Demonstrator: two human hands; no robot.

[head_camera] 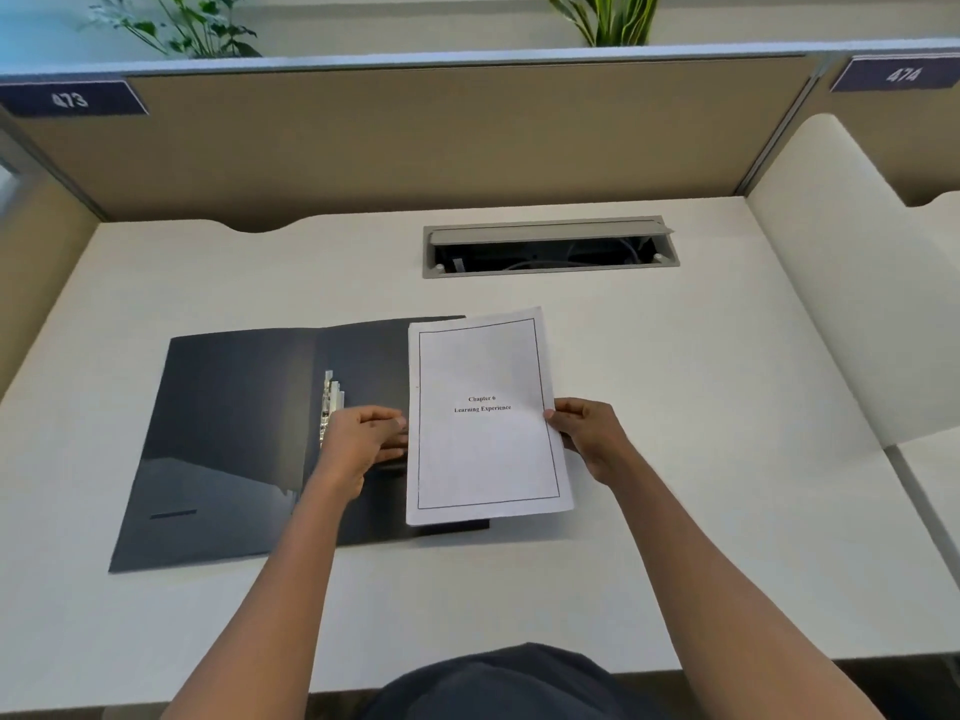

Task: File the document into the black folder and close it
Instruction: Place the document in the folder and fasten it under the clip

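The black folder (228, 439) lies open and flat on the white desk, left of centre, with a metal clip (331, 394) beside its spine. A white document (485, 418) titled "Chapter 6 Learning Experience" rests on the folder's right half and overhangs its right edge. My left hand (363, 444) is at the document's left edge, fingers curled on it, just right of the clip. My right hand (589, 433) pinches the document's right edge with the thumb on top. The folder's right half is mostly hidden by the paper.
A grey cable tray (550, 246) with its lid raised is set into the desk (675, 381) behind the document. Tan partition walls enclose the desk at the back and left; a white divider (852, 283) stands at the right. Plants stand beyond the partition.
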